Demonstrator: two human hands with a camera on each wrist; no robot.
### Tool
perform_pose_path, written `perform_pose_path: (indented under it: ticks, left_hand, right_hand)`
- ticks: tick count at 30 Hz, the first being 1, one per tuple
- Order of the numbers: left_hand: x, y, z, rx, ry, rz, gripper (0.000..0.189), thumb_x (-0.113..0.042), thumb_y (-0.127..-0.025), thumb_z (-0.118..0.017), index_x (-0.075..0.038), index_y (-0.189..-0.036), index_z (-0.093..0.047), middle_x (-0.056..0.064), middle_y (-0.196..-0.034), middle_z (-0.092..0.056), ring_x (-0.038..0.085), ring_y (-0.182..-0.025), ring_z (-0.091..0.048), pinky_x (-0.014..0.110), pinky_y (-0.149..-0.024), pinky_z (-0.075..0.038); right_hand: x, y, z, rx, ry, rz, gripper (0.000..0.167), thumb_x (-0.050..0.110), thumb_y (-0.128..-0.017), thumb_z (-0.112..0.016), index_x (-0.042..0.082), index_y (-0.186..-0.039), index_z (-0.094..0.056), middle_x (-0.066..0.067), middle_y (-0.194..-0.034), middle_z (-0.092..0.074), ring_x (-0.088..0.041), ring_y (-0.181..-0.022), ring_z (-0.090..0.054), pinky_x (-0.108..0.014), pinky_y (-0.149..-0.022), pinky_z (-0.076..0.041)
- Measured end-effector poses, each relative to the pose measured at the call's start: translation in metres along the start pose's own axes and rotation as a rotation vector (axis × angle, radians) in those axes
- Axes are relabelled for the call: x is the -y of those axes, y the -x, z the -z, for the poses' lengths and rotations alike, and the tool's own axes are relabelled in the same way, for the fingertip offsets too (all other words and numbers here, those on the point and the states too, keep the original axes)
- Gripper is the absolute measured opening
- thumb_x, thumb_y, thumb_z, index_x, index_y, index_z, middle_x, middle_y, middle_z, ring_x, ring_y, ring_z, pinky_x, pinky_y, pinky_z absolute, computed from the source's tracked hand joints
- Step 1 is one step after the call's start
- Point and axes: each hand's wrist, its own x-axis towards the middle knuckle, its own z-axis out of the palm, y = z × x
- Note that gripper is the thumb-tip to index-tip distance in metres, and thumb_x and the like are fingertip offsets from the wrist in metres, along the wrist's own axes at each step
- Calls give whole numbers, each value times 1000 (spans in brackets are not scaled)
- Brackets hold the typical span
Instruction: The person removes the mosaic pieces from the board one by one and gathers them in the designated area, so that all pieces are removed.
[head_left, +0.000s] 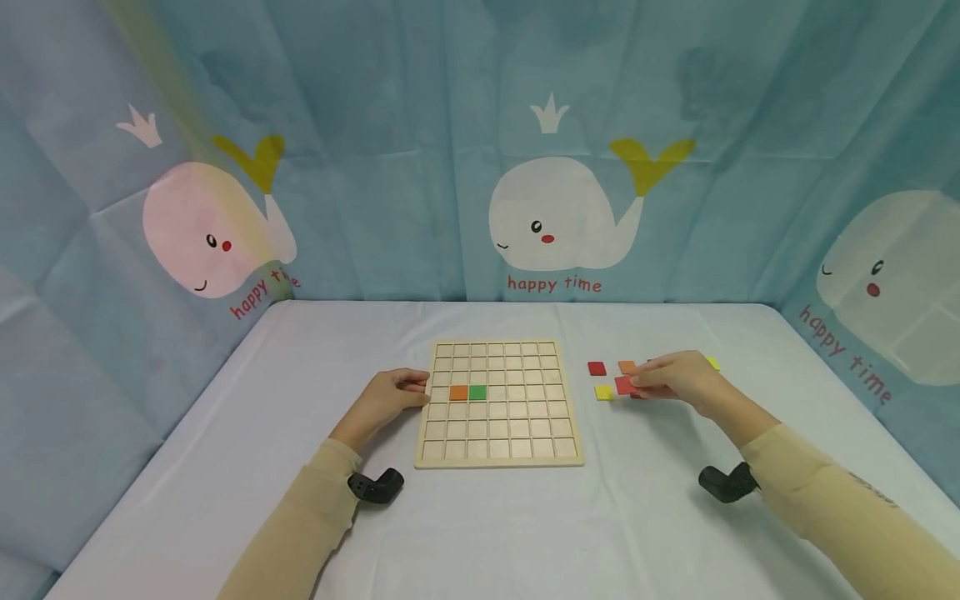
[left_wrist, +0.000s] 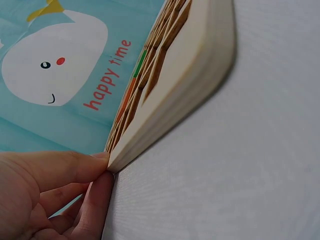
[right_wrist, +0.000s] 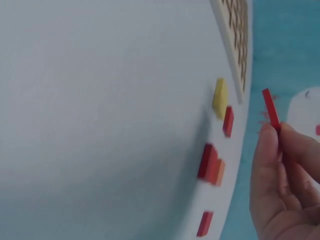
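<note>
A square wooden grid board (head_left: 498, 462) lies on the table, with an orange tile (head_left: 458, 392) and a green tile (head_left: 477, 392) side by side in its cells. My left hand (head_left: 386, 404) holds the board's left edge; in the left wrist view the fingertips (left_wrist: 100, 162) pinch the rim. To the right of the board, my right hand (head_left: 682, 382) pinches a red square tile (right_wrist: 270, 108) between thumb and fingers, raised above the table. Beneath and around that hand lie a dark red tile (head_left: 596, 368), a yellow tile (head_left: 604, 392) and an orange tile (head_left: 626, 367). The hand partly hides others.
Another yellow tile (head_left: 713, 363) lies beyond my right hand. A white cloth (head_left: 480, 533) covers the table. Behind it hangs a light blue curtain (head_left: 390, 225) printed with whales. Black devices (head_left: 378, 486) are strapped at both wrists.
</note>
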Motion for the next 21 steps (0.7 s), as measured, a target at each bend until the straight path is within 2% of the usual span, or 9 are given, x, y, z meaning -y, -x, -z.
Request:
perform_pose_path:
  ticks: [4,9,11,13,16,18,21]
  left_hand:
    - [1,0,1,4,14,7,46,-5,-87,-73,1,-131,-61,17,-115,-69,21,-103,-64,22,-79,-54]
    - [3,-2,2,3,10,8,46,-6,-88,-73,0,-132,-61,16,-115,-69,21,-104,-64,23,-81,-54]
    - [4,-3,2,2,5,8,46,-6,-88,-73,0,-131,-61,16,-115,-69,21,-104,-65,24,-81,-54]
    - [5,-4,2,0,10,11,46,-6,-88,-73,0,-131,-62,16,-115,-69,21,-104,-65,24,-82,-54]
    - [5,-5,1,4,17,16,46,-5,-88,-73,0,-132,-61,16,-116,-68,21,-104,-64,24,-82,-54]
    - [4,-5,1,3,25,18,46,-5,-88,-73,0,-132,-61,16,-116,-68,21,-104,-64,24,-81,-54]
    - [4,-5,1,3,30,19,46,-4,-87,-73,0,-132,-61,16,-116,-68,20,-104,-64,23,-80,-54]
  right_hand:
    - [-11,-1,11,-1,43,-4,54,33,-90,-73,-2,-130,-63,-19,-131,-60,-11,-96,-62,-17,-76,-53]
    - [-21,-4,21,-24,130,-29,63,43,-90,-71,0,-135,-59,-28,-146,-44,-33,-122,-47,-22,-82,-52]
    - [-25,-6,24,-36,146,-44,68,45,-90,-70,-1,-138,-56,-30,-147,-40,-38,-125,-41,-24,-82,-52]
    - [-27,-7,27,-44,135,-58,69,44,-91,-70,-2,-139,-54,-30,-147,-40,-38,-125,-43,-24,-81,-53]
    - [-32,-8,32,-48,92,-61,67,41,-91,-71,-3,-138,-54,-25,-138,-53,-27,-113,-56,-20,-77,-54]
    - [-35,-9,36,-40,41,-60,64,38,-92,-71,-5,-137,-55,-16,-120,-66,-16,-99,-65,-18,-76,-55]
    - [-39,-11,41,-28,-22,-74,62,33,-92,-71,-8,-136,-55,1,-94,-72,-5,-81,-69,-18,-75,-56]
